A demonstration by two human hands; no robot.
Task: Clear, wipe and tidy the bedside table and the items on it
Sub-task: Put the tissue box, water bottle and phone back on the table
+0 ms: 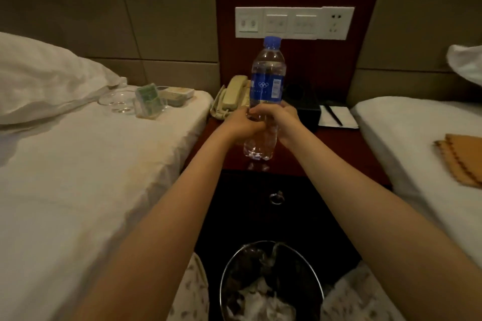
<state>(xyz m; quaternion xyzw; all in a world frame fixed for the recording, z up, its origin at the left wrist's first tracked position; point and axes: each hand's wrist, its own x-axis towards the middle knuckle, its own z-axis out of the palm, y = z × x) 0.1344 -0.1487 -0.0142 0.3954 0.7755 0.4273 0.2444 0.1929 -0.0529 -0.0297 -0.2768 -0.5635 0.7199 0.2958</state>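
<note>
A clear water bottle with a blue cap and blue label stands upright over the dark red bedside table. My left hand and my right hand both grip its lower half from either side. Its base is level with the tabletop near the front edge; whether it rests on the wood is unclear. Behind it, at the table's back, lie a beige telephone, a black box and a white notepad with a black pen.
On the left bed sit a glass ashtray, a clear stand with green cards and a small tray. An orange cloth lies on the right bed. A metal waste bin with crumpled paper stands below the table.
</note>
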